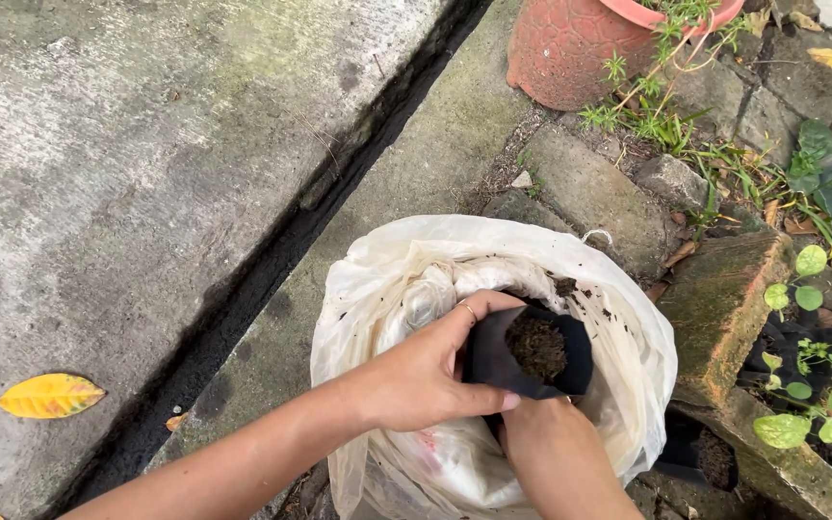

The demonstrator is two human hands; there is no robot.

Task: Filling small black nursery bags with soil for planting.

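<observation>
Black grow bag [503,361], soil-filled: we gripped it with left hand [426,376] and right hand [546,433] over the white sack [628,356], catching spills.

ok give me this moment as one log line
left hand: grips small black grow bag | right hand: supports bag from below | bag: holds dark soil, over white sack | nearby: terracotta pot, yellow leaf

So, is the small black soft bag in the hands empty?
No, the small black soft bag holds dark soil nearly up to its rim.
</observation>
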